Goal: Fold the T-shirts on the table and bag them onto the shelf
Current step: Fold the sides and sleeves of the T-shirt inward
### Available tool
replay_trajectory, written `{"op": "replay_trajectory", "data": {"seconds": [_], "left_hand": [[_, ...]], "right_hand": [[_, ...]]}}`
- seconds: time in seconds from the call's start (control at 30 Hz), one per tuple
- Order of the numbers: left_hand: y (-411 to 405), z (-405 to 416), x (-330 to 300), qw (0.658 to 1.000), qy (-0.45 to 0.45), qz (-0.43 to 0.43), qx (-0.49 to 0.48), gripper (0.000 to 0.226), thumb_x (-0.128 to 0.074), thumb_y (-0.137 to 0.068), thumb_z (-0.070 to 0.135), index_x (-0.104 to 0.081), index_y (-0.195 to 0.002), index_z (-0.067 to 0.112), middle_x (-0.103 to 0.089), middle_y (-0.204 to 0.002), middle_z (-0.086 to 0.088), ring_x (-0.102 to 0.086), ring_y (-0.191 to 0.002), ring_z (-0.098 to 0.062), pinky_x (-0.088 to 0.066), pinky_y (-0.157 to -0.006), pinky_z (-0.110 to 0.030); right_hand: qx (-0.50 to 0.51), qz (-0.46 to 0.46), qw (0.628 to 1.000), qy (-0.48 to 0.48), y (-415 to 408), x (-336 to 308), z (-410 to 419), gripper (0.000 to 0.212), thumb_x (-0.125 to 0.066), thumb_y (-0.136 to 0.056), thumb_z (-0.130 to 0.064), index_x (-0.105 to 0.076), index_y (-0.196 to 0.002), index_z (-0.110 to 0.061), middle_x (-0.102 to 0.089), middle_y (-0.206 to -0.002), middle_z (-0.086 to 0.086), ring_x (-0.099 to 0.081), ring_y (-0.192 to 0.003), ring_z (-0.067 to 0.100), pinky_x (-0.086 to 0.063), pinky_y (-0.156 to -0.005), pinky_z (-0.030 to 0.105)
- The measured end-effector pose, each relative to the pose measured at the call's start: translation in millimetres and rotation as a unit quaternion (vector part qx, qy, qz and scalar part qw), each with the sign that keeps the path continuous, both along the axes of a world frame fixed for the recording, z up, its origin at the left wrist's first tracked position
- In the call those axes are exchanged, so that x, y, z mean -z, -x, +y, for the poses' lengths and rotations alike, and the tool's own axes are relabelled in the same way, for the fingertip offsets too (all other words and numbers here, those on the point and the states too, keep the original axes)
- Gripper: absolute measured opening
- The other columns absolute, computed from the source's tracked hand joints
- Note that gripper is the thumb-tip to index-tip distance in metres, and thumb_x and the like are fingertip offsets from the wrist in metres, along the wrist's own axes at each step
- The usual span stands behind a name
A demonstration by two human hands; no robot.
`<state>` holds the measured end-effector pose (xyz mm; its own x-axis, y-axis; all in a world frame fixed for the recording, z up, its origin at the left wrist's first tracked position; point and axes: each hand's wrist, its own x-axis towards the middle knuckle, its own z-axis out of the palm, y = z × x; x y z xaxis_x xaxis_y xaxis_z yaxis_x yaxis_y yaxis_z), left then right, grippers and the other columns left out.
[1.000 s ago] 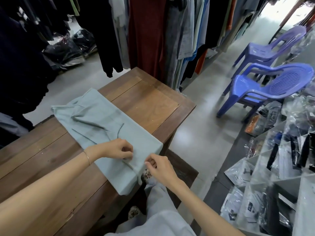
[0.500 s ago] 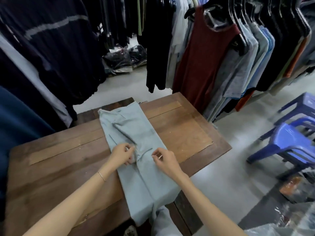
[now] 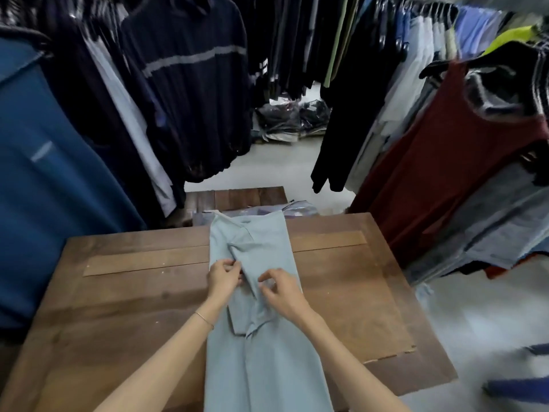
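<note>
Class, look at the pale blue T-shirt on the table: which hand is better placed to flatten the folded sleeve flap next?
Probably the right hand: it lies on the flap of the T-shirt, while the left hand pinches the edge.

Hanging clothes [image 3: 190, 93] round the back & sides, bagged clothes [image 3: 292, 121] on floor, maroon top [image 3: 439, 162] at right.

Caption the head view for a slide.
Both hands pinch folded sleeves on a pale blue T-shirt lying on the wooden table.

Floor [image 3: 276, 165]: pale grey, glossy
Racks: hung clothes [image 3: 190, 84] on both sides — mostly dark
Far floor: bagged clothes [image 3: 292, 120] — piled
Light: soft, even
</note>
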<state>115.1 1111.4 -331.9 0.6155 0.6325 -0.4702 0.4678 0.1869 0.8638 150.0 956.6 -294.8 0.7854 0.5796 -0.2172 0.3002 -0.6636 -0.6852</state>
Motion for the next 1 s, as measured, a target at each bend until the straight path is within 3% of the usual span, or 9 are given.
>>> {"op": "replay_trajectory", "data": {"seconds": [0.07, 0.13, 0.23, 0.37, 0.5, 0.6, 0.77, 0.9, 1.0], "left_hand": [[-10.8, 5.7, 8.6, 1.000, -0.024, 0.008, -0.009, 0.022, -0.067, -0.072, 0.037, -0.057, -0.077, 0.018, -0.064, -0.066, -0.002, -0.069, -0.073, -0.027, -0.056, -0.082, -0.045], [-22.0, 7.1, 11.9, 0.998, -0.052, 0.025, -0.021, 0.033, -0.065, -0.062, 0.049, -0.056, -0.066, 0.018, -0.060, -0.059, -0.002, -0.066, -0.076, -0.035, -0.055, -0.074, -0.039], [-33.6, 0.2, -6.2, 0.993, -0.103, 0.047, -0.042, 0.039, -0.069, -0.080, 0.031, -0.041, -0.057, 0.016, -0.046, -0.053, -0.001, -0.046, -0.060, -0.029, -0.033, -0.058, -0.032], [-44.6, -0.5, -5.0, 0.983, -0.153, 0.053, -0.086, 0.045, -0.064, -0.086, 0.022, -0.030, -0.056, 0.016, -0.037, -0.053, 0.000, -0.038, -0.061, -0.025, -0.025, -0.056, -0.033], [-48.5, 6.1, 4.5, 0.989, -0.119, 0.012, -0.088, 0.019, -0.055, -0.093, 0.012, -0.051, -0.078, 0.002, -0.055, -0.071, -0.026, -0.048, -0.071, -0.043, -0.042, -0.064, -0.042], [-48.0, 8.6, 4.6, 0.990, -0.028, -0.037, -0.133, 0.009, -0.051, -0.094, 0.004, -0.056, -0.086, 0.005, -0.054, -0.077, -0.013, -0.049, -0.076, -0.024, -0.039, -0.066, -0.032], [-47.0, 9.5, -2.5, 0.978, 0.054, -0.090, -0.181, 0.019, -0.051, -0.094, 0.000, -0.058, -0.111, 0.003, -0.059, -0.089, -0.007, -0.054, -0.081, -0.016, -0.044, -0.066, -0.018], [-34.4, 8.4, -8.1, 0.981, -0.010, -0.077, -0.178, 0.021, -0.059, -0.090, 0.004, -0.057, -0.110, 0.012, -0.059, -0.081, -0.001, -0.056, -0.072, -0.013, -0.046, -0.074, -0.026], [-11.3, -4.1, -17.3, 0.982, -0.129, -0.028, -0.134, 0.030, -0.068, -0.085, 0.011, -0.053, -0.112, 0.015, -0.061, -0.089, -0.003, -0.060, -0.077, -0.022, -0.048, -0.079, -0.030]], "right_hand": [[-0.032, 0.010, 0.999, 0.001, -5.8, 3.4, 3.1, 0.018, -0.058, -0.088, -0.020, -0.067, -0.103, -0.016, -0.061, -0.109, 0.006, -0.059, -0.098, 0.020, -0.041, -0.083, 0.026], [-0.052, 0.008, 0.999, -0.007, -12.6, 4.9, 4.8, 0.017, -0.059, -0.087, -0.020, -0.068, -0.101, -0.015, -0.063, -0.107, 0.006, -0.059, -0.097, 0.020, -0.040, -0.081, 0.024], [-0.072, 0.020, 0.997, -0.014, -25.3, 3.8, 3.6, 0.016, -0.059, -0.088, -0.021, -0.068, -0.099, -0.014, -0.067, -0.103, 0.004, -0.061, -0.092, 0.019, -0.041, -0.078, 0.024], [-0.096, 0.051, 0.994, -0.027, -39.8, 0.4, 0.6, 0.016, -0.058, -0.089, -0.026, -0.068, -0.097, -0.016, -0.071, -0.098, -0.003, -0.062, -0.085, 0.010, -0.045, -0.075, 0.021], [-0.130, 0.065, 0.989, -0.038, -57.0, 1.3, 4.1, 0.013, -0.058, -0.089, -0.021, -0.069, -0.095, -0.017, -0.071, -0.090, -0.007, -0.056, -0.070, 0.000, -0.039, -0.066, 0.007], [-0.087, 0.039, 0.991, -0.090, -70.2, 3.9, 11.7, 0.013, -0.057, -0.090, -0.013, -0.069, -0.092, -0.012, -0.069, -0.083, -0.003, -0.053, -0.062, 0.002, -0.039, -0.063, 0.012], [-0.087, -0.040, 0.991, -0.095, -87.2, 8.1, 29.4, 0.025, -0.049, -0.087, -0.014, -0.067, -0.101, -0.005, -0.066, -0.102, 0.009, -0.059, -0.094, 0.026, -0.036, -0.081, 0.020], [-0.179, -0.034, 0.983, -0.025, -87.0, 17.0, 42.4, 0.040, -0.041, -0.087, -0.027, -0.065, -0.112, -0.007, -0.059, -0.119, 0.014, -0.055, -0.110, 0.032, -0.037, -0.095, 0.029], [-0.192, -0.063, 0.979, 0.004, -83.1, 22.3, 47.8, 0.037, -0.046, -0.079, -0.020, -0.065, -0.107, -0.007, -0.057, -0.112, 0.015, -0.056, -0.101, 0.036, -0.047, -0.088, 0.043]]}}
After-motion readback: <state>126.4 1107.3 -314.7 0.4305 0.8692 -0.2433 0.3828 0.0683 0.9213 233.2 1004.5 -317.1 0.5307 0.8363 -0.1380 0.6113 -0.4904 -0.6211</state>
